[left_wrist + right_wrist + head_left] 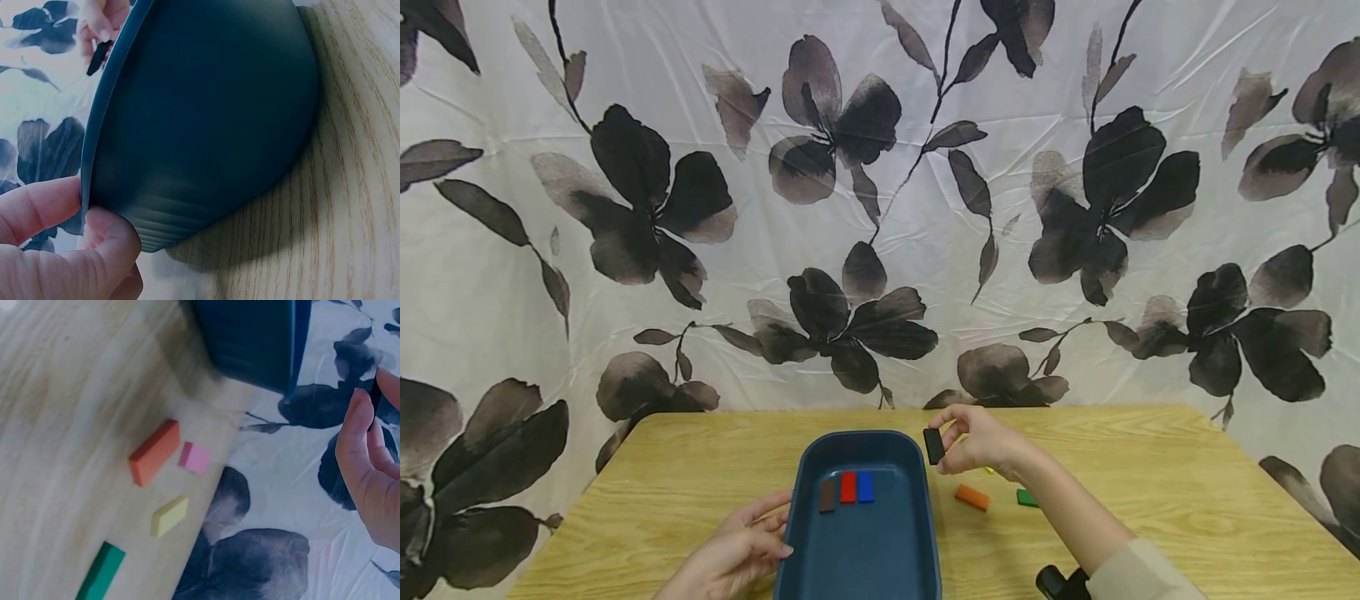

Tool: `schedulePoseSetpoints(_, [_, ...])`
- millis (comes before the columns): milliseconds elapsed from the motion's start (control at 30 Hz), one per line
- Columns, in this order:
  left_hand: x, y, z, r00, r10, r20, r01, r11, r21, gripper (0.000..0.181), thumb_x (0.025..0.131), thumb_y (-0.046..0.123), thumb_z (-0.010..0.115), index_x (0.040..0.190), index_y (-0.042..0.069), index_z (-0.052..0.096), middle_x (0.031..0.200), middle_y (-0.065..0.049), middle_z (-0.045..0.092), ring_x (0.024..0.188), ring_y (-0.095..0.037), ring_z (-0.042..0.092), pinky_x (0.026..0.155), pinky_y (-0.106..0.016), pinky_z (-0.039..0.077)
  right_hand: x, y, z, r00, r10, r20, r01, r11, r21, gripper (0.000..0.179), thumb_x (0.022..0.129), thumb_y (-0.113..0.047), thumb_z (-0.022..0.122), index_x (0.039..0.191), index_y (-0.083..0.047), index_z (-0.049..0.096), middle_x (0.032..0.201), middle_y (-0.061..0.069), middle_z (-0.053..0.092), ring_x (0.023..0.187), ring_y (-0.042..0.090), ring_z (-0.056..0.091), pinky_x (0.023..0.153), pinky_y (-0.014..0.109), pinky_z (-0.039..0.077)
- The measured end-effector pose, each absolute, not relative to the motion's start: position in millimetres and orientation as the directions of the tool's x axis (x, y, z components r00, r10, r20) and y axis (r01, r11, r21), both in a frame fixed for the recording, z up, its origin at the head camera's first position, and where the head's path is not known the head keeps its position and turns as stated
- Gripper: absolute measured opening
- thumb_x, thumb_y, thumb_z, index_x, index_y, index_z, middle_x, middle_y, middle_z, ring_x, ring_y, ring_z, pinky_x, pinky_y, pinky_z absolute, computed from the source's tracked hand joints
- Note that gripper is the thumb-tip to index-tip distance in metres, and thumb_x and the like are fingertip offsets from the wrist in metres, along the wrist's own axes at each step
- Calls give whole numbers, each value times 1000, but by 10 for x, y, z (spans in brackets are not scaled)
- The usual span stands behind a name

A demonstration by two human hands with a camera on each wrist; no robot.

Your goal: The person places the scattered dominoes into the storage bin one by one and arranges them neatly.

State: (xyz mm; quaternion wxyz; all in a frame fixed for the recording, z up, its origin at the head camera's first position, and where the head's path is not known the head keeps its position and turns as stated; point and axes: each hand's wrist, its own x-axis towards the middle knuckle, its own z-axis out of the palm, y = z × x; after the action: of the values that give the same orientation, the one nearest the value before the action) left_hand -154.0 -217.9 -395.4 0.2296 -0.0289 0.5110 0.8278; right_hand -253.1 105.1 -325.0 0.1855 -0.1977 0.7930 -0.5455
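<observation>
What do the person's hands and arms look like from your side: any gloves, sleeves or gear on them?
The left hand and right hand are both bare, without gloves. A plain cream sleeve covers part of the right arm; no left sleeve shows. A black object sits beside that sleeve; whether it is worn is unclear.

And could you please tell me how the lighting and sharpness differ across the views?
Head: bright, fairly even light, faint sheen on the cloth; left wrist: dimmer, bluish, with a soft shadow on the table beside the tray; right wrist: also bluish, the orange block slightly soft-edged.
</observation>
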Motion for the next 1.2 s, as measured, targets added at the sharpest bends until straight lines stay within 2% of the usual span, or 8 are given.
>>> schedulePoseSetpoints(200, [-1541, -2183, -3970, -890, 366, -273, -411, -384, 827, 81, 76, -23, 48, 145, -6, 8, 106, -7, 57, 94, -14, 56, 73, -24, 48, -2527, 953, -3168, -854, -513, -89, -108, 343, -933, 52, 64, 14, 71, 111, 4, 53, 82, 13, 54, 62, 20, 58, 56, 30, 52])
schedulePoseSetpoints(400, [-1547, -2187, -3976, -888, 369, -275, -416, -384, 824, 81, 76, -22, 48, 145, -6, 9, 106, -6, 58, 94, -13, 56, 73, -23, 48, -2562, 876, -3117, -848, -524, -82, -160, 401, -902, 52, 60, 13, 74, 108, 1, 56, 78, 11, 56, 67, 21, 56, 58, 29, 49])
schedulePoseSetpoints(667, [-1548, -2188, -3968, -894, 343, -288, -406, -350, 844, 82, 76, -22, 49, 145, -7, 8, 109, -7, 57, 95, -15, 56, 75, -27, 48, -2611, 754, -3066, -828, -548, -114, -167, 436, -884, 51, 62, 11, 76, 108, -1, 58, 79, 11, 56, 69, 21, 54, 62, 29, 50])
schedulePoseSetpoints(867, [-1551, -2181, -3953, -893, 345, -287, -412, -375, 830, 83, 75, -24, 46, 145, -7, 5, 110, -8, 56, 96, -15, 56, 75, -25, 48, -2637, 632, -3041, -788, -601, -134, -164, 415, -895, 49, 64, 10, 75, 108, -2, 57, 77, 9, 54, 71, 21, 53, 63, 29, 50])
schedulePoseSetpoints(1033, [-1551, -2185, -3961, -892, 355, -279, -413, -391, 823, 84, 75, -25, 45, 145, -7, 3, 110, -8, 55, 97, -15, 55, 74, -25, 48, -2628, 513, -3057, -742, -654, -150, -162, 391, -906, 48, 65, 12, 74, 108, 0, 55, 73, 7, 52, 67, 20, 53, 64, 29, 51])
schedulePoseSetpoints(1200, [-1550, -2193, -3986, -894, 365, -260, -402, -396, 825, 82, 74, -25, 45, 145, -7, 7, 111, -9, 55, 97, -15, 55, 75, -25, 47, -2621, 380, -3113, -711, -685, -159, -142, 361, -922, 47, 67, 13, 72, 109, 3, 54, 70, 6, 52, 61, 17, 52, 62, 28, 51])
